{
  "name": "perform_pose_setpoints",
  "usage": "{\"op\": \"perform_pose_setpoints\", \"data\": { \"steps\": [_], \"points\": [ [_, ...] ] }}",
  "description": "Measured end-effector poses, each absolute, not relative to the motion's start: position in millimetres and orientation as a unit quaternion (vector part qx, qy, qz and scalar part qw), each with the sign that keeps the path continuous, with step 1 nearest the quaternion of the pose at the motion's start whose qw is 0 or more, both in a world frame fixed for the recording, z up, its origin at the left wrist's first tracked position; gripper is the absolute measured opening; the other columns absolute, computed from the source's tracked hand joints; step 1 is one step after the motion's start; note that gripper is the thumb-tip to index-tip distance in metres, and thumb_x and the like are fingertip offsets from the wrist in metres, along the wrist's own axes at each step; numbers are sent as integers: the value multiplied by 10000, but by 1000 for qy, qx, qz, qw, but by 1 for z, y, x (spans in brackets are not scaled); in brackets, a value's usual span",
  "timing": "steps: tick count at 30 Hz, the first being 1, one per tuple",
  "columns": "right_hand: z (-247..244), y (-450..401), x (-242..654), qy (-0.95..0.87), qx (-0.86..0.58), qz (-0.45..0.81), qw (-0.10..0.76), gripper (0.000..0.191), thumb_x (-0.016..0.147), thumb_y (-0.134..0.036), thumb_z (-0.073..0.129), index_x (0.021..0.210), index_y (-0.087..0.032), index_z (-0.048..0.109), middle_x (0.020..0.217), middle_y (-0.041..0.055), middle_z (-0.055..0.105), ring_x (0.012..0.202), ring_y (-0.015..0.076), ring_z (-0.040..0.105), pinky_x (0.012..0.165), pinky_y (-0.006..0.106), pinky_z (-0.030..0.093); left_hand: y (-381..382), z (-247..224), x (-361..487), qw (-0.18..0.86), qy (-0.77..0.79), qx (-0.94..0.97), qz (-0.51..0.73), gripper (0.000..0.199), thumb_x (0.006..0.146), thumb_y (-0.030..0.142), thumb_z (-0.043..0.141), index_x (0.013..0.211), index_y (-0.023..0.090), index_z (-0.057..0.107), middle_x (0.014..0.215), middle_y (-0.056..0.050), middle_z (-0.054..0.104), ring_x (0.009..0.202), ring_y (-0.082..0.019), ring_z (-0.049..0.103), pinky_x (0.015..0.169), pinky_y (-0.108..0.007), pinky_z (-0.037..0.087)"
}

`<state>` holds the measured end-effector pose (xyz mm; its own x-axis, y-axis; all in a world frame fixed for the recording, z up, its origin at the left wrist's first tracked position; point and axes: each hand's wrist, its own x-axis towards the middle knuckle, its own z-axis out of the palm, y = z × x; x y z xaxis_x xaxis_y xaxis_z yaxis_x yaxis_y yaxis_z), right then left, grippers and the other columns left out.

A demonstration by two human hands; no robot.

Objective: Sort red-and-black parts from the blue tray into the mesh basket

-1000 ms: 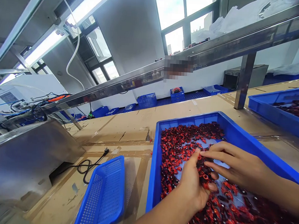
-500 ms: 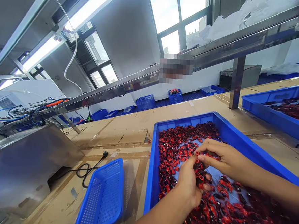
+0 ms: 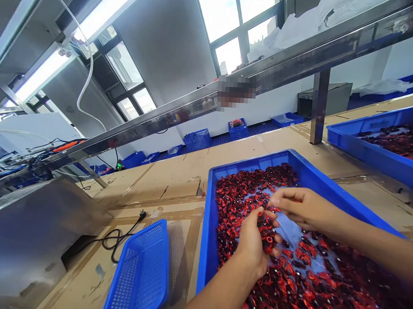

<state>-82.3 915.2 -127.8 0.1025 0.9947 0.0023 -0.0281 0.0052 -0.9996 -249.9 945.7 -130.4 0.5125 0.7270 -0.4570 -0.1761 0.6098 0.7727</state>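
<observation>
A large blue tray point(image 3: 206, 220) holds a thick spread of small glossy red and black pieces point(image 3: 239, 194). Over the tray, my left hand point(image 3: 253, 241) is cupped around several of these pieces, its palm turned up and its fingers curled. Just to the right, my right hand point(image 3: 299, 207) hovers over the same tray, thumb and fingertips brought together near the left fingertips. Whatever the right fingertips pinch, if anything, is too small to make out. A thin pale sheet shows between the pieces on the tray bottom.
A perforated blue basket point(image 3: 141, 271) lies left of the tray, beside a black cable with a plug point(image 3: 141, 214). A metal box point(image 3: 36, 237) stands at the left. Another blue tray of pieces point(image 3: 378, 146) is at the right. A metal shelf post point(image 3: 319, 108) rises behind.
My right hand has moved slightly away from my left, opening a small gap between them. My left hand still cups the pieces. The whole view has shifted a little.
</observation>
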Motion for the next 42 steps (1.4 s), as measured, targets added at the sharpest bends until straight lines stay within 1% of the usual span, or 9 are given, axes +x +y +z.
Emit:
{"op": "perform_pose_setpoints", "data": {
  "steps": [4, 7, 14, 20, 25, 28, 31, 36, 42],
  "points": [
    [-134, 909, -97, -634, -558, 261, 467, 233, 836, -475, 818, 868, -246, 786, 683, -18, 669, 653, 156, 591, 617, 273, 432, 945, -134, -248, 738, 392, 448, 317, 286, 850, 475, 577, 850, 192, 612, 708, 5, 547, 472, -112, 475, 394, -217, 272],
    [-134, 906, -97, -682, -548, 155, 459, 215, 924, -444, 733, 848, -246, 768, 679, -18, 678, 628, 157, 612, 612, 284, 440, 945, -134, -248, 744, 373, 447, 328, 292, 809, 475, 602, 866, 189, 617, 706, -1, 558, 483, -117, 483, 387, -215, 256],
    [-125, 896, -89, -739, -469, -35, 482, 184, 958, -325, 703, 1114, -280, 790, 801, 9, 750, 669, 161, 677, 630, 276, 486, 953, -128, -256, 835, 332, 311, 309, 344, 767, 454, 710, 933, 158, 646, 730, -7, 570, 506, -93, 480, 358, -178, 257],
    [-120, 892, -89, -698, -529, 45, 481, 152, 855, -420, 762, 927, -290, 796, 761, 46, 737, 677, 209, 661, 627, 317, 497, 958, -126, -260, 873, 278, 267, 300, 352, 869, 384, 702, 1137, 159, 663, 822, -12, 602, 519, -80, 515, 373, -160, 286],
    [-118, 902, -79, -470, -467, 505, 553, 332, 851, -573, 628, 819, -243, 623, 658, 19, 584, 443, 131, 418, 332, 242, 276, 957, -123, -261, 877, 278, 264, 289, 322, 959, 411, 627, 1159, 159, 644, 816, -3, 572, 510, -85, 517, 372, -170, 283],
    [-122, 911, -75, -414, -453, 589, 526, 432, 839, -659, 627, 863, -228, 650, 684, 13, 573, 422, 109, 370, 297, 227, 202, 957, -123, -262, 879, 284, 262, 280, 306, 968, 429, 608, 1106, 157, 635, 795, -2, 559, 507, -87, 511, 381, -173, 273],
    [-127, 916, -78, -458, -494, 544, 500, 448, 805, -664, 761, 859, -221, 716, 564, -38, 511, 391, 77, 299, 334, 216, 192, 957, -125, -260, 875, 304, 266, 265, 322, 948, 458, 628, 1049, 152, 636, 773, -1, 552, 505, -88, 501, 384, -177, 256],
    [-130, 912, -84, -673, -544, 226, 448, 310, 820, -454, 791, 1082, -299, 852, 616, -3, 672, 557, 160, 575, 540, 276, 405, 953, -126, -255, 845, 357, 309, 250, 319, 924, 473, 617, 953, 157, 645, 703, 15, 509, 495, -101, 486, 385, -196, 232],
    [-131, 913, -83, -714, -534, 175, 418, 247, 883, -453, 714, 1021, -319, 870, 650, 9, 730, 558, 180, 605, 558, 300, 401, 952, -128, -251, 826, 383, 344, 230, 335, 933, 485, 563, 858, 163, 620, 705, 8, 523, 461, -100, 475, 375, -204, 229]
  ]
}}
